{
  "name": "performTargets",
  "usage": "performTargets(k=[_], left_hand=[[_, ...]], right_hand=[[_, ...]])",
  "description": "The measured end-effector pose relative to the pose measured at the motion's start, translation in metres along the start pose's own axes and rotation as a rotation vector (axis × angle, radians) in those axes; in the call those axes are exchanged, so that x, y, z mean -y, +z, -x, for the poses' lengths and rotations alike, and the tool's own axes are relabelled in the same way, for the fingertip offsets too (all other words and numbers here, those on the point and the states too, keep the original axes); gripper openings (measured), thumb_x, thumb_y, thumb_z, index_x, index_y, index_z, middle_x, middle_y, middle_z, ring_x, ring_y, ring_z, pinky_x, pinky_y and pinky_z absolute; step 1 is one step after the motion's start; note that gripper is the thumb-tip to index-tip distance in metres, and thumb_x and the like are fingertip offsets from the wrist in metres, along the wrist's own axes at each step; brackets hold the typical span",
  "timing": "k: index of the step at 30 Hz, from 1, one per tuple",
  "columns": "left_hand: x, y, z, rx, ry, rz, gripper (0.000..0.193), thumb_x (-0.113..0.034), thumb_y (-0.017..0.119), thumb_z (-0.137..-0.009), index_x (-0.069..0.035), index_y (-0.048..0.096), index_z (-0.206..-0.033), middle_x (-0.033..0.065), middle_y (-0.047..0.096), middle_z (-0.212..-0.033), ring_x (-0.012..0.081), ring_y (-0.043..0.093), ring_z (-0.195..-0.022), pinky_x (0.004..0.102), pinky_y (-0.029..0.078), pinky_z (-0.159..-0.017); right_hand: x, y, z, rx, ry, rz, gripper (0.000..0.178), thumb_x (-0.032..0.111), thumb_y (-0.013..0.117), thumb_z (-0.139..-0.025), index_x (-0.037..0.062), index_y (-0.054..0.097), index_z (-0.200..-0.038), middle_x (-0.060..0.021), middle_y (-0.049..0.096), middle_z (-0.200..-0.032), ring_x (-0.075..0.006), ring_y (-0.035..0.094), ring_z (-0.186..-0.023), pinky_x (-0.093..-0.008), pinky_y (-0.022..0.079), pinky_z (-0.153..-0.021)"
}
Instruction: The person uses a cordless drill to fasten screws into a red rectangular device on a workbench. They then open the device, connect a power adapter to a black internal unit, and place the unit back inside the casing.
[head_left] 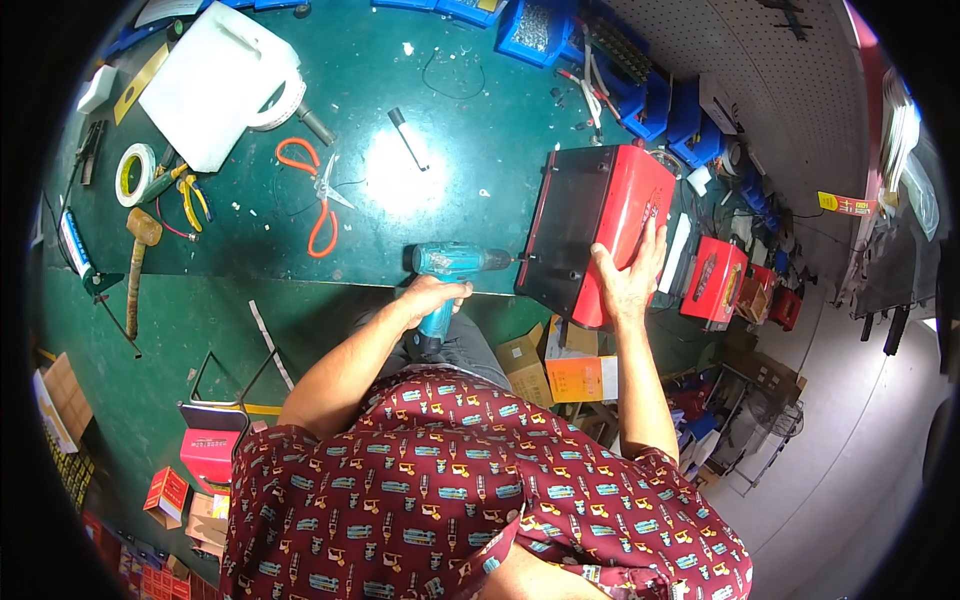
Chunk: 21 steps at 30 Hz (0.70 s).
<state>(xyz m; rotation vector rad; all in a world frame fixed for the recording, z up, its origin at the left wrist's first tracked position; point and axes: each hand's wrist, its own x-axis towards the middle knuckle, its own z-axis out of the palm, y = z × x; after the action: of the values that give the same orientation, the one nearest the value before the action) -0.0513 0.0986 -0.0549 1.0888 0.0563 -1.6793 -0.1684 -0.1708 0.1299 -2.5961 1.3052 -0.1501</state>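
My left hand (428, 298) is wrapped around the grip of a teal cordless drill (452, 259) at the bench's front edge. The drill points right, and its bit reaches the black end panel (572, 215) of a red metal case (640, 190). Whether the bit sits in a screw is too small to tell. Dark screws or feet show near the panel's corners. My right hand (630, 283) lies on the red cover with thumb and fingers spread, pressing against it. Orange-handled scissors (322, 190) lie open on the green bench, left of the drill.
A black marker-like stick (408, 138) lies mid-bench. At left are a white plastic container (222, 90), a tape roll (135, 175), yellow-handled pliers (192, 198) and a mallet (140, 235). Blue bins (535, 35) line the back. Another red case (714, 282) stands at right, with cartons (580, 375) below.
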Motion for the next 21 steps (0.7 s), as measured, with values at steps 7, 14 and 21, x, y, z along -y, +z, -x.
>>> performTargets(k=[7, 14, 21], left_hand=[[0.005, -0.003, -0.005, 0.005, -0.006, 0.015, 0.016, -0.017, 0.071, -0.090, -0.006, 0.069, -0.101, 0.0006, 0.064, -0.082, 0.0114, 0.060, -0.072, 0.0293, 0.051, -0.067], [-0.001, -0.001, -0.001, 0.013, -0.018, 0.037, 0.016, -0.017, 0.071, -0.090, -0.006, 0.069, -0.101, 0.0007, 0.064, -0.083, 0.0116, 0.060, -0.072, 0.0292, 0.051, -0.068], [-0.012, -0.001, 0.004, 0.009, -0.086, 0.138, 0.019, -0.018, 0.073, -0.089, -0.004, 0.069, -0.101, 0.0022, 0.064, -0.081, 0.0129, 0.061, -0.071, 0.0288, 0.053, -0.066]], right_hand=[[-0.004, 0.002, 0.000, -0.010, -0.023, 0.007, 0.111, 0.053, 0.081, -0.072, 0.0153, 0.022, -0.159, -0.0215, 0.012, -0.165, -0.0420, 0.014, -0.151, -0.0723, 0.020, -0.109], [-0.001, 0.000, 0.000, 0.005, 0.000, 0.002, 0.111, 0.053, 0.081, -0.072, 0.0164, 0.022, -0.159, -0.0204, 0.012, -0.165, -0.0416, 0.012, -0.151, -0.0731, 0.019, -0.109], [-0.001, 0.000, 0.000, 0.007, -0.007, 0.001, 0.112, 0.052, 0.081, -0.072, 0.0165, 0.021, -0.159, -0.0192, 0.010, -0.166, -0.0414, 0.012, -0.152, -0.0742, 0.018, -0.108]])
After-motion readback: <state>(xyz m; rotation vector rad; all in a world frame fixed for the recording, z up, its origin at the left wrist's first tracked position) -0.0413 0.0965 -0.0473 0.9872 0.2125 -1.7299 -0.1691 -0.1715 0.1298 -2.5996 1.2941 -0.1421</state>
